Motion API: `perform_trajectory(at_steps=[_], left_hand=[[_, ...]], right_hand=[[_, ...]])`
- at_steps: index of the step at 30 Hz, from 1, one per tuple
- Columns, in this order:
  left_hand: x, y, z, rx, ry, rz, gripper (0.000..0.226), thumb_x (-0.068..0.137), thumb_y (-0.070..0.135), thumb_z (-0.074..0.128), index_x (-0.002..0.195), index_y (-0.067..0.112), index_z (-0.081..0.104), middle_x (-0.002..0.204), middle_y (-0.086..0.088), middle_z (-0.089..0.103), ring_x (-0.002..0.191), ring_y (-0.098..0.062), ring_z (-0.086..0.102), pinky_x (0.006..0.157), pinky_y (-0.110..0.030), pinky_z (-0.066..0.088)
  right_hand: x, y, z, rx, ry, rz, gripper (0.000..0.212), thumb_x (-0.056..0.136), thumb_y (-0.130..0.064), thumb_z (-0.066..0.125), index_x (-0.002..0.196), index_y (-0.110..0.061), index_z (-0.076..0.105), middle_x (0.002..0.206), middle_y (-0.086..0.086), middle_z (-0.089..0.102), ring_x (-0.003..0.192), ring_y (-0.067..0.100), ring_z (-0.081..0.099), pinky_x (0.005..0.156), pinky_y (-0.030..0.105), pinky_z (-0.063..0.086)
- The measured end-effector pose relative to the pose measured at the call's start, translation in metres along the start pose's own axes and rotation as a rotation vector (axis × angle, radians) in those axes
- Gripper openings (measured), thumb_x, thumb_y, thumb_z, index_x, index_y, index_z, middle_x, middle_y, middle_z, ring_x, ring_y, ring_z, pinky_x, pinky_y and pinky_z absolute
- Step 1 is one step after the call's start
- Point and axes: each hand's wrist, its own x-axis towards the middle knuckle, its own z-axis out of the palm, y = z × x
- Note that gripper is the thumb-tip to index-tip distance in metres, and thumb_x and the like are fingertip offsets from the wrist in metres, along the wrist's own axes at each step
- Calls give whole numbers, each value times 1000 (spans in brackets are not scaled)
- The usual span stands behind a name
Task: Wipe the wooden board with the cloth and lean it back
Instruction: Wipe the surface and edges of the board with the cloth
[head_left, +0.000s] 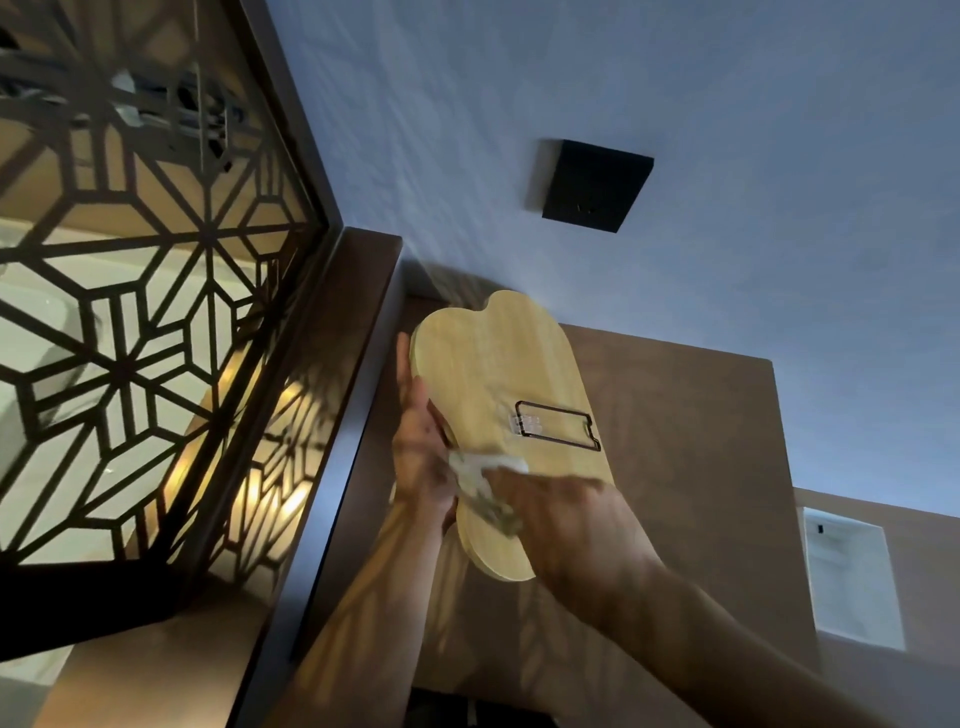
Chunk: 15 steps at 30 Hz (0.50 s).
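A pale wooden board (488, 374) with lobed, rounded ends is held up in front of me, its face turned toward the camera. A dark wire stand with a clear clip (558, 423) is fixed on that face. My left hand (421, 447) grips the board's left edge. My right hand (566, 525) presses a crumpled white cloth (480, 475) against the board's lower half; the hand hides part of the cloth and of the board.
A dark lattice screen (156, 312) with a geometric star pattern stands at the left, lit from behind. A brown wooden frame (353, 364) runs beside it. A black square fixture (595, 184) sits on the blue-grey wall. A white recessed niche (852, 571) is at the right.
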Motion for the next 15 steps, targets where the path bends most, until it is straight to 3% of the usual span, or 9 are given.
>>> perform_trajectory(at_steps=[1, 3, 4, 6, 7, 9, 12, 15], left_hand=[[-1, 0, 2, 22, 6, 17, 49, 112, 23, 17, 159, 30, 24, 157, 3, 42, 138, -6, 49, 115, -35, 42], [2, -11, 1, 96, 20, 45, 45, 111, 36, 25, 155, 32, 34, 144, 17, 51, 123, 15, 55, 95, -4, 45], [2, -12, 1, 93, 47, 19, 47, 109, 41, 31, 154, 30, 39, 144, 16, 54, 125, 13, 56, 84, 3, 45], [4, -13, -1, 53, 56, -10, 51, 109, 37, 33, 158, 26, 35, 155, 5, 50, 136, -9, 55, 81, -1, 49], [5, -13, -2, -6, 30, -4, 51, 109, 32, 31, 160, 27, 30, 155, 5, 49, 133, -9, 57, 82, -7, 53], [5, -8, -3, -55, -27, -2, 52, 109, 30, 30, 161, 33, 23, 148, 13, 50, 123, 3, 62, 84, -15, 56], [5, -8, -2, -49, -54, 8, 60, 102, 37, 38, 161, 36, 23, 155, 10, 46, 132, -1, 55, 95, -25, 51], [5, -9, 0, -71, -41, 0, 58, 102, 34, 37, 159, 33, 28, 154, 6, 51, 135, -12, 56, 97, -30, 52]], right_hand=[[-14, 0, -2, 18, -49, -21, 44, 67, -6, 83, 107, -23, 73, 77, -4, 75, 54, 19, 68, 44, 24, 51], [-30, 4, -14, 112, -160, 15, 45, 70, -12, 74, 111, -31, 71, 86, -9, 77, 66, 17, 71, 54, 26, 57], [-28, 9, -21, 164, -182, 61, 47, 73, -15, 67, 116, -35, 67, 89, -12, 76, 72, 12, 70, 59, 27, 58], [-6, 20, -33, 251, -93, 164, 44, 78, -14, 63, 115, -36, 69, 79, -18, 72, 66, 0, 63, 60, 17, 49], [14, 24, -36, 276, 30, 214, 39, 80, -10, 65, 111, -33, 72, 73, -17, 69, 63, 1, 60, 56, 12, 42], [67, 32, -37, 261, 212, 299, 38, 83, -2, 64, 111, -24, 73, 79, -7, 71, 68, 11, 62, 56, 15, 36], [142, 36, -21, 116, 177, 379, 33, 94, -7, 55, 122, -21, 66, 95, 3, 72, 81, 25, 67, 64, 25, 41], [157, 18, -3, -77, 72, 309, 30, 99, -11, 53, 126, -21, 61, 100, 2, 73, 77, 22, 68, 61, 27, 44]])
